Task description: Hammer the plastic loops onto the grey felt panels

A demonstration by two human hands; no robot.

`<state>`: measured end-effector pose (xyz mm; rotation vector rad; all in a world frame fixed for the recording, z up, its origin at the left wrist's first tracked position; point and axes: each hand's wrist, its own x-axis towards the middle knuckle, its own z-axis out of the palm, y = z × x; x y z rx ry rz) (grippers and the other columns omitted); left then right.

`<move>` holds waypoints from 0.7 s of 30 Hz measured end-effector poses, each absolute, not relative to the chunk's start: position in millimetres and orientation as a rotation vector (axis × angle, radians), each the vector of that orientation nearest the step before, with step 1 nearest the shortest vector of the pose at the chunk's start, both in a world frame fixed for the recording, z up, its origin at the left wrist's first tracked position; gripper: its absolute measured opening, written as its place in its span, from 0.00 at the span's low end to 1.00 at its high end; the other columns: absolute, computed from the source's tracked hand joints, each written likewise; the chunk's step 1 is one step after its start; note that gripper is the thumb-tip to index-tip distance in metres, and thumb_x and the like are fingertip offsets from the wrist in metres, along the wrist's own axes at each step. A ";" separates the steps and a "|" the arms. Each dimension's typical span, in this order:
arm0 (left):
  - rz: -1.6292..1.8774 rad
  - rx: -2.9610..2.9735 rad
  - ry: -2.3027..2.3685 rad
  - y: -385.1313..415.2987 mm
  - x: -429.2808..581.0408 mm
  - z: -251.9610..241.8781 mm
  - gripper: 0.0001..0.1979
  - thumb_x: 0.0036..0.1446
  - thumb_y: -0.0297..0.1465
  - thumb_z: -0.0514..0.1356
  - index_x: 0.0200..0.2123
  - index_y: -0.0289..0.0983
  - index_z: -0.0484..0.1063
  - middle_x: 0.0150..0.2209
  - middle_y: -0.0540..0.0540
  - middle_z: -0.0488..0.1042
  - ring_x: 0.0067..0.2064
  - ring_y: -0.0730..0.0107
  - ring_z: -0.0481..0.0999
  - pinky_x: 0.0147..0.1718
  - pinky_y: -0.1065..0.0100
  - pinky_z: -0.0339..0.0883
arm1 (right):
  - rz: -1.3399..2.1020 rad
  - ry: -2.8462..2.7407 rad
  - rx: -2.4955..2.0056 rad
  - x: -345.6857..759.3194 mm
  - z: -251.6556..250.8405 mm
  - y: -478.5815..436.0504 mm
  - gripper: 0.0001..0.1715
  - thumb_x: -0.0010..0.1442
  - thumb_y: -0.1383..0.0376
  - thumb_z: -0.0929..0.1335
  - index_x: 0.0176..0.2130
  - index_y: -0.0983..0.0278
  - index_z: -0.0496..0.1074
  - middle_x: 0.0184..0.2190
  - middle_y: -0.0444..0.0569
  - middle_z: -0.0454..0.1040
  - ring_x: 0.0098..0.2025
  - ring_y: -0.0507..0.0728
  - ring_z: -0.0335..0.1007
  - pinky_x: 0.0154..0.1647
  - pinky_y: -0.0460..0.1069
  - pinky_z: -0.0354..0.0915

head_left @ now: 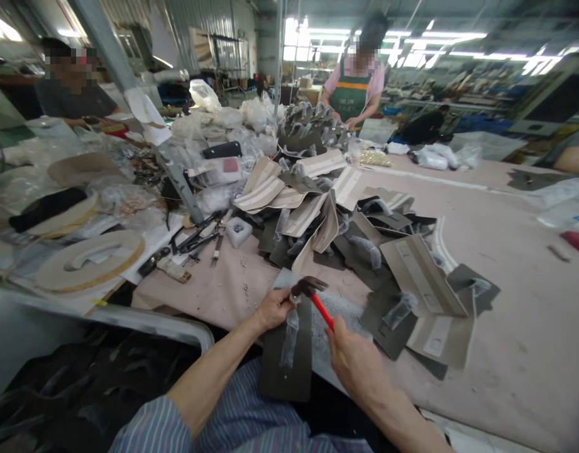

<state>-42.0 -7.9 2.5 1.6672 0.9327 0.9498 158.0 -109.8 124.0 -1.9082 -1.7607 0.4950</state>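
Note:
My right hand (352, 355) is wrapped round the red handle of a claw hammer (321, 307). The hammer's dark head is over the upper end of a dark panel (286, 377) with a plastic-wrapped strap or handle (289, 340) on it. At that end my left hand (275, 308) pinches something by the panel's edge, right beside the hammer head; what lies between the fingertips is too small to make out. The panel rests partly on a grey metal-looking plate (339, 314) at the table edge and overhangs toward my lap.
Similar panels (388, 314) lie heaped ahead and to the right on the covered table (515, 302). Pliers and other hand tools (195, 242) lie left, near a tape roll (91, 261). A white bin (176, 327) holds dark pieces. One person (358, 94) works across the table.

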 end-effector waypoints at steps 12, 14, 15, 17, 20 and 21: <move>0.956 1.650 0.981 -6.8 -41.7 1.9 0.06 0.54 0.28 0.61 0.35 0.37 0.77 0.34 0.47 0.80 0.38 0.64 0.77 0.41 0.67 0.69 | 0.401 -1.905 -2.401 180.3 64.8 -115.7 0.13 0.67 0.62 0.60 0.46 0.67 0.68 0.41 0.60 0.75 0.44 0.65 0.73 0.41 0.55 0.64; 0.968 1.601 1.002 -7.2 -40.2 1.3 0.07 0.53 0.30 0.62 0.35 0.37 0.78 0.34 0.47 0.81 0.38 0.63 0.78 0.41 0.65 0.71 | 0.248 -1.885 -2.284 154.3 69.4 -113.8 0.21 0.66 0.61 0.63 0.55 0.67 0.65 0.52 0.62 0.70 0.53 0.67 0.68 0.51 0.58 0.63; 0.977 1.568 1.012 -7.2 -38.8 1.0 0.07 0.52 0.32 0.63 0.36 0.38 0.78 0.34 0.47 0.81 0.38 0.62 0.79 0.41 0.65 0.72 | 0.251 -1.883 -2.192 137.7 71.8 -113.5 0.25 0.65 0.59 0.63 0.59 0.67 0.62 0.54 0.61 0.68 0.54 0.66 0.67 0.53 0.58 0.63; 1.002 1.466 1.051 -5.7 -35.0 1.0 0.11 0.48 0.34 0.67 0.36 0.38 0.78 0.34 0.47 0.82 0.38 0.61 0.79 0.42 0.63 0.73 | 0.451 -1.901 -2.023 101.6 73.4 -113.3 0.31 0.65 0.58 0.63 0.63 0.67 0.58 0.53 0.60 0.70 0.51 0.64 0.70 0.51 0.56 0.66; 1.061 1.251 1.131 1.1 -32.0 3.1 0.18 0.42 0.37 0.70 0.37 0.36 0.77 0.35 0.46 0.82 0.37 0.60 0.80 0.41 0.63 0.75 | 0.712 -1.965 -2.001 60.5 66.1 -109.9 0.36 0.59 0.66 0.65 0.64 0.73 0.56 0.48 0.65 0.74 0.43 0.67 0.76 0.41 0.58 0.71; 1.108 1.175 1.151 4.3 -34.0 4.3 0.19 0.41 0.37 0.71 0.37 0.35 0.76 0.34 0.45 0.81 0.36 0.61 0.80 0.40 0.64 0.75 | 0.756 -1.910 -2.043 55.2 63.4 -107.2 0.35 0.57 0.69 0.65 0.61 0.77 0.59 0.45 0.67 0.75 0.41 0.69 0.77 0.39 0.58 0.71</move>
